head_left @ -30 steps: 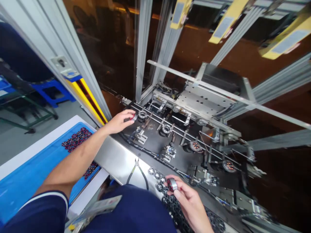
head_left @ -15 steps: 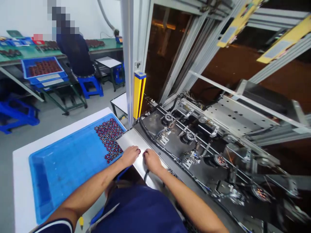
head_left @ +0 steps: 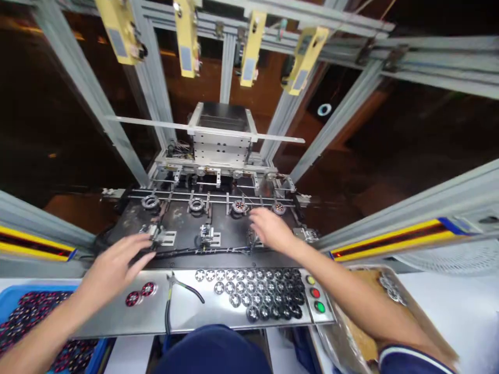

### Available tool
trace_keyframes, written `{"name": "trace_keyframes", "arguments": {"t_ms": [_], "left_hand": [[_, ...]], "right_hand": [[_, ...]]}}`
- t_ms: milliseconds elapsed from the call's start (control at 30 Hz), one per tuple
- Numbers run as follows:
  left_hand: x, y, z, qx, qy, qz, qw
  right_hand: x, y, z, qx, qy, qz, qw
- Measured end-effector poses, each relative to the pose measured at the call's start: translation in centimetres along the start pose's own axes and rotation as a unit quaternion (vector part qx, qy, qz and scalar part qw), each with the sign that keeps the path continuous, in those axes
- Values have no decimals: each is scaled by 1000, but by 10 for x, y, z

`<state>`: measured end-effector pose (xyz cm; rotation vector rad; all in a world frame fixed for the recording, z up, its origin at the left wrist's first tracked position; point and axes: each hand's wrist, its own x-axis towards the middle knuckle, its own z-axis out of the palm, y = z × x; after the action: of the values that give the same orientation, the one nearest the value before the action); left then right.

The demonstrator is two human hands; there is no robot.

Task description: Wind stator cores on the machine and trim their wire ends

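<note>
On the steel ledge (head_left: 117, 324), two red-and-black round parts (head_left: 133, 298) lie left of the pliers (head_left: 172, 281); rows of metal discs (head_left: 256, 299) sit to the right. Farther in, the left hand (head_left: 117, 262) is loosely open, thumb apart, nothing visible in it, near a clamp (head_left: 155, 232). The right hand (head_left: 271, 228), fingers half extended (its grasp I cannot tell), is near the copper-wound ring (head_left: 239, 206) in its holder. Beyond, yellow units (head_left: 186, 31) bear labels (head_left: 185, 58) too small to read.

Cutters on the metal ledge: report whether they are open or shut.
Open. The cutters lie with their two handles spread wide apart, splaying out from the pivot.
</note>
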<state>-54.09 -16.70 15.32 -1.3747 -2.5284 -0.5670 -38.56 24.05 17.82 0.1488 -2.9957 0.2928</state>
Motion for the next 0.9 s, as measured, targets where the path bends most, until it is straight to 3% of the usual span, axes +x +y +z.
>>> {"name": "trace_keyframes", "arguments": {"t_ms": [100,200,267,367,467,733,900], "left_hand": [[120,30,6,21,-62,102,993],[213,60,53,19,-135,159,978],[247,77,92,18,-175,183,967],[265,95,137,16,-220,204,954],[266,100,158,15,-255,213,943],[269,93,171,18,-318,224,921],[275,90,177,-9,-321,220,921]], "right_hand": [[-4,79,-20,-32,-19,89,995],[-5,128,-16,-48,-56,142,987],[-8,146,-8,-54,-80,163,982],[-11,160,6,-59,-110,179,976],[-12,167,17,-56,-126,184,973],[-10,174,27,-38,-140,191,971],[-10,177,30,-40,-158,189,968]]}}
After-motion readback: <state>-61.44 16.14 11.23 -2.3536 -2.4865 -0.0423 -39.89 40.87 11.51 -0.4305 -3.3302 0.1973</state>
